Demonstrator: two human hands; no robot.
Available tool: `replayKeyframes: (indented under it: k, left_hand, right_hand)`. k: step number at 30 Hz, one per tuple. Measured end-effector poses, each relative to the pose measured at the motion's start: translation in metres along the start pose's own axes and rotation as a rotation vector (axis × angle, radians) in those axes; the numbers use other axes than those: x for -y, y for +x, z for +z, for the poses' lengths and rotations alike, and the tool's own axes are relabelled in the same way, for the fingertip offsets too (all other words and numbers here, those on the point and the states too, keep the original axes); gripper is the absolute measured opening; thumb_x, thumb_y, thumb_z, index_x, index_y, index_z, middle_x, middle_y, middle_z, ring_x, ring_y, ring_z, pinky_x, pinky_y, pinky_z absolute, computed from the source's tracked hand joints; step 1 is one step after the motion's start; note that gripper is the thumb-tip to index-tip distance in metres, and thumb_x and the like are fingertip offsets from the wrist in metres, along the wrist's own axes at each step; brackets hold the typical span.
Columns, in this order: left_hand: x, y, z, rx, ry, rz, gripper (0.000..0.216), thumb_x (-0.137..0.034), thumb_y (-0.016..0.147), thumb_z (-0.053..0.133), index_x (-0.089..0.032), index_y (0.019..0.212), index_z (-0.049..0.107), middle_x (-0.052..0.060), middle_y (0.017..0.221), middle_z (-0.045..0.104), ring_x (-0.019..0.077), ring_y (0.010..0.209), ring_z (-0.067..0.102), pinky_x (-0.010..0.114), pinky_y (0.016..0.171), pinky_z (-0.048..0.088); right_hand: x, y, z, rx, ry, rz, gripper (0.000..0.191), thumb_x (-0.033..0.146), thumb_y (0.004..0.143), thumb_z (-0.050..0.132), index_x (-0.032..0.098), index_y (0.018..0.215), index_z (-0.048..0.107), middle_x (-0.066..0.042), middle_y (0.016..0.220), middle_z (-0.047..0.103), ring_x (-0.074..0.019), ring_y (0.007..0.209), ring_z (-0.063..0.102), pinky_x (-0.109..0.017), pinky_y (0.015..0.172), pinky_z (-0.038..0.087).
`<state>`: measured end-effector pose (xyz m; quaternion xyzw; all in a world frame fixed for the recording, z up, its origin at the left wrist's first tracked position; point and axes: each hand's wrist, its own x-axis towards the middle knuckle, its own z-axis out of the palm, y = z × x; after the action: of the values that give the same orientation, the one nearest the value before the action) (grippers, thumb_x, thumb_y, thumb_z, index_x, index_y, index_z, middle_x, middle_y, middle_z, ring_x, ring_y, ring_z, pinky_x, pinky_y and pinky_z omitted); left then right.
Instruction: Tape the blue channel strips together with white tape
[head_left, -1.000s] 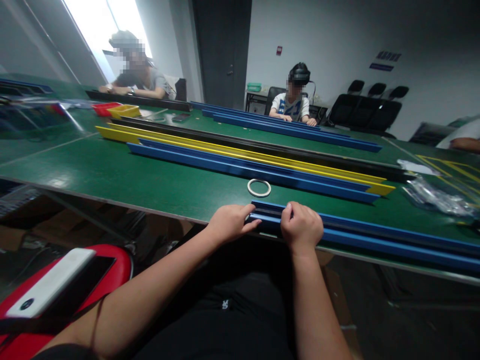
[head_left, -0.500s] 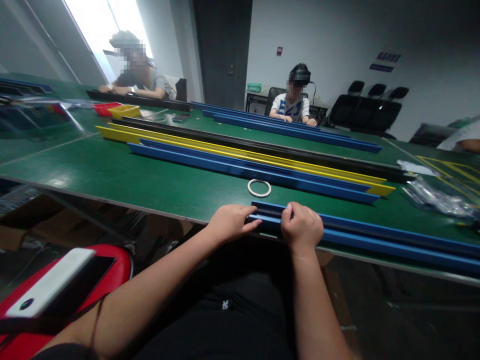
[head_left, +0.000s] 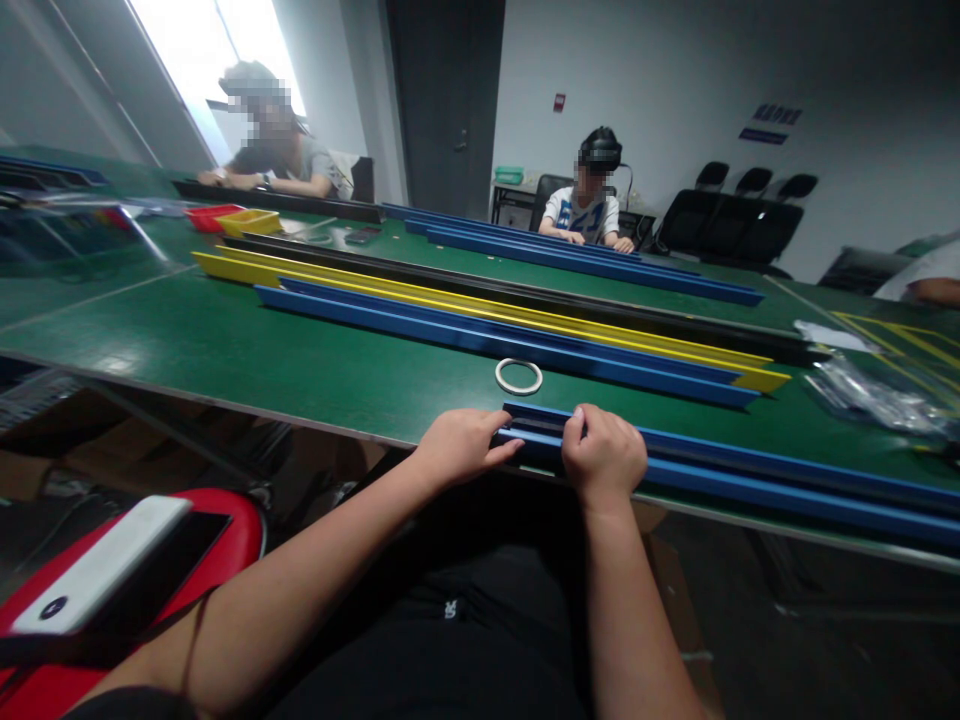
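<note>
A long blue channel (head_left: 750, 470) with raised sides lies along the near edge of the green table and runs off to the right. At its left end is my left hand (head_left: 461, 445), thumb and fingers closed about the end; the fingertips are partly hidden inside the channel. My right hand (head_left: 606, 455) grips the same channel a short way to the right, fingers curled over its far side. Just beyond the channel's left end, a thin white ring (head_left: 518, 377), like a narrow tape roll, rests flat on the table.
Past the ring lie another blue channel (head_left: 480, 340), a yellow one (head_left: 225, 268) and a black one (head_left: 420, 277). Clear plastic bags (head_left: 874, 395) are at the right. A red stool (head_left: 244, 520) holds a white box (head_left: 105, 565). Two people sit across the table (head_left: 360, 385).
</note>
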<state>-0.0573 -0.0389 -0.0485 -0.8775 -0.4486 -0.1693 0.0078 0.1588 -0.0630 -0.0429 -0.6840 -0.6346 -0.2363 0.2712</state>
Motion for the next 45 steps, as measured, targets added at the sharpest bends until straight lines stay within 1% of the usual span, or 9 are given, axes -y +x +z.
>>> replayKeyframes:
  k: [9,20,26,32,35,41,45]
  left_hand:
    - [0.0,-0.001,0.0,-0.006,-0.01,-0.004,0.048,-0.059,0.096,0.04,-0.023,0.12,0.061,0.008,0.1,0.074,0.0239,0.088,0.07,0.033,0.074,0.05]
    - [0.0,-0.001,0.001,-0.006,-0.011,-0.012,0.05,-0.06,0.095,0.04,-0.024,0.124,0.06,0.007,0.102,0.074,0.0229,0.089,0.07,0.032,0.075,0.051]
    - [0.001,-0.001,0.002,-0.01,-0.029,-0.007,0.053,-0.06,0.096,0.039,-0.024,0.13,0.058,0.008,0.11,0.073,0.0234,0.094,0.07,0.033,0.079,0.051]
    - [0.001,0.0,0.0,0.008,-0.042,-0.007,0.05,-0.06,0.095,0.04,-0.024,0.119,0.063,0.007,0.102,0.075,0.0228,0.09,0.07,0.032,0.078,0.051]
    - [0.001,0.0,-0.002,0.005,-0.053,-0.006,0.049,-0.06,0.095,0.041,-0.024,0.12,0.063,0.007,0.103,0.075,0.0221,0.09,0.07,0.031,0.077,0.05]
    - [0.001,-0.001,-0.001,-0.009,-0.059,-0.006,0.05,-0.059,0.095,0.042,-0.025,0.128,0.06,0.008,0.11,0.074,0.0219,0.093,0.07,0.031,0.08,0.051]
    - [0.001,0.0,-0.001,0.002,-0.044,-0.005,0.048,-0.059,0.095,0.041,-0.024,0.119,0.065,0.007,0.103,0.075,0.022,0.09,0.07,0.031,0.078,0.051]
  right_hand:
    - [0.0,-0.001,-0.001,-0.002,-0.002,-0.004,0.028,0.031,0.095,0.043,0.02,0.079,0.064,-0.005,0.075,0.065,-0.0185,0.074,0.054,-0.033,0.074,0.029]
    - [0.0,-0.001,-0.001,0.008,-0.002,0.001,0.028,0.031,0.095,0.043,0.02,0.081,0.065,-0.005,0.076,0.066,-0.0186,0.074,0.054,-0.033,0.075,0.03]
    - [0.001,-0.001,-0.001,0.006,-0.004,0.009,0.029,0.031,0.095,0.042,0.02,0.079,0.064,-0.005,0.075,0.066,-0.0185,0.074,0.054,-0.033,0.074,0.03]
    - [0.001,0.001,-0.007,0.022,0.017,-0.008,0.029,0.029,0.095,0.042,0.019,0.081,0.065,-0.006,0.076,0.066,-0.0187,0.075,0.053,-0.032,0.074,0.03]
    - [0.002,0.001,-0.011,0.031,0.019,-0.027,0.028,0.029,0.094,0.042,0.019,0.081,0.065,-0.006,0.076,0.065,-0.0188,0.074,0.052,-0.031,0.073,0.029]
    - [0.002,0.002,-0.013,0.04,0.014,-0.027,0.028,0.028,0.095,0.042,0.019,0.081,0.065,-0.006,0.076,0.066,-0.0186,0.074,0.053,-0.031,0.073,0.029]
    - [0.003,0.002,-0.013,0.072,-0.002,-0.024,0.029,0.029,0.095,0.041,0.019,0.081,0.064,-0.006,0.077,0.066,-0.0185,0.074,0.053,-0.031,0.073,0.03]
